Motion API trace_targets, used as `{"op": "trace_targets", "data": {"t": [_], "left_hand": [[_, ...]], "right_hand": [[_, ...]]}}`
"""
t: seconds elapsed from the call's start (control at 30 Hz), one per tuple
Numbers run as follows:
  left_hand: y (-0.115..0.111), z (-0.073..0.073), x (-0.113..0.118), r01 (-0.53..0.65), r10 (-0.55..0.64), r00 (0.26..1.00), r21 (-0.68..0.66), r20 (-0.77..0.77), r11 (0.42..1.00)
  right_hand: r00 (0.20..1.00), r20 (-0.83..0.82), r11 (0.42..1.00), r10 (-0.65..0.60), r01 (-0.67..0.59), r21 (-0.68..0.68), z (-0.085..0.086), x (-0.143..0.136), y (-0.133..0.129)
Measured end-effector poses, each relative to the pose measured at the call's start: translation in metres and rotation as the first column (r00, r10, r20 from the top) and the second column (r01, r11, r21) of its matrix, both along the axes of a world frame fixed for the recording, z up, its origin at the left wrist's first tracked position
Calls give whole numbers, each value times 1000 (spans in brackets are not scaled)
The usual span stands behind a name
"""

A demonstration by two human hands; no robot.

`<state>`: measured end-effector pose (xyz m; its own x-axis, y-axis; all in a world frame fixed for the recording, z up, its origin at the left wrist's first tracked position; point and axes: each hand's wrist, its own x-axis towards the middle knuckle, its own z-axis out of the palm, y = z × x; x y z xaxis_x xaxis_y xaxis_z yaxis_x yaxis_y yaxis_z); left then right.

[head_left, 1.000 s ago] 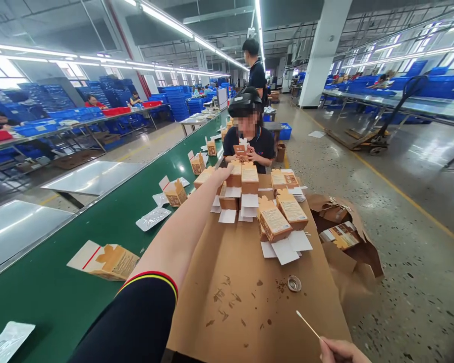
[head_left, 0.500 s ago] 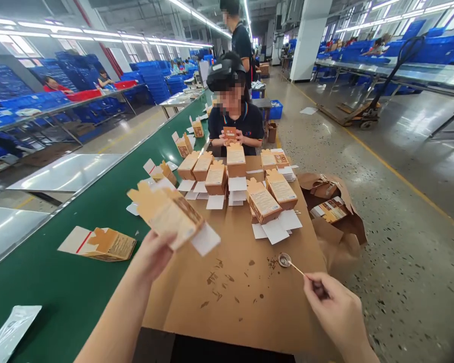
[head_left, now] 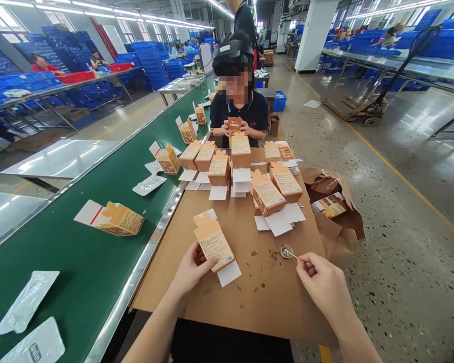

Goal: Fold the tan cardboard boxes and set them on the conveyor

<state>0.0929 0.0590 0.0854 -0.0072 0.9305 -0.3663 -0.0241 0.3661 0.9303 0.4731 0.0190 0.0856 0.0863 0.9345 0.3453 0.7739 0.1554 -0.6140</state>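
My left hand [head_left: 192, 269] is closed round a small brown-and-cream carton [head_left: 214, 241], tilted above the cardboard sheet [head_left: 166, 290]. The carton's notched flap points away from me and a white flap sticks out at the near end. In my right hand [head_left: 321, 282] a thin stick, apparently a cotton swab [head_left: 294, 255], is pinched. Its far end is in or over a small round dish [head_left: 286, 251]. Dark specks and stains mark the cardboard beside the dish. Similar cartons [head_left: 267, 194] stand in a group farther back, white flaps spread beneath them.
On my left runs a green conveyor belt [head_left: 98, 267] with a metal edge, carrying cartons [head_left: 123, 219] and silvery pouches [head_left: 26, 302]. Opposite sits a co-worker [head_left: 239, 108] holding a brown carton piece. An opened brown paper sack [head_left: 348, 227] with flat cartons lies to the right.
My left hand has brought the carton down and rightward, over the cardboard nearer the dish. My right hand stays near the dish with the swab. More pouches on the belt are in view.
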Motion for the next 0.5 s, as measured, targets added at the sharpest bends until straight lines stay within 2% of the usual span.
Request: {"op": "trace_targets", "data": {"t": [0.07, 0.13, 0.23, 0.33, 0.4, 0.5], "left_hand": [[1, 0, 1, -3, 3, 1000, 0, 0, 1000], [2, -3, 4, -4, 5, 1000, 7, -2, 1000], [1, -10, 7, -1, 2, 1000, 31, -2, 1000], [0, -16, 7, -1, 1, 1000, 57, 5, 998], [-1, -17, 6, 6, -6, 1000, 67, 4, 998], [-1, -16, 5, 28, -28, 1000, 68, -2, 997]], "right_hand": [[998, -52, 996, 17, -12, 87, 1, -14, -13], [987, -118, 985, 110, -91, 149, -2, -41, -25], [943, -183, 952, 278, -246, 181, -16, -92, -35], [930, -162, 933, 331, -297, 202, -33, -130, -36], [932, -137, 929, 334, -301, 216, -43, -142, -34], [938, -103, 925, 330, -299, 235, -50, -144, -30]]}}
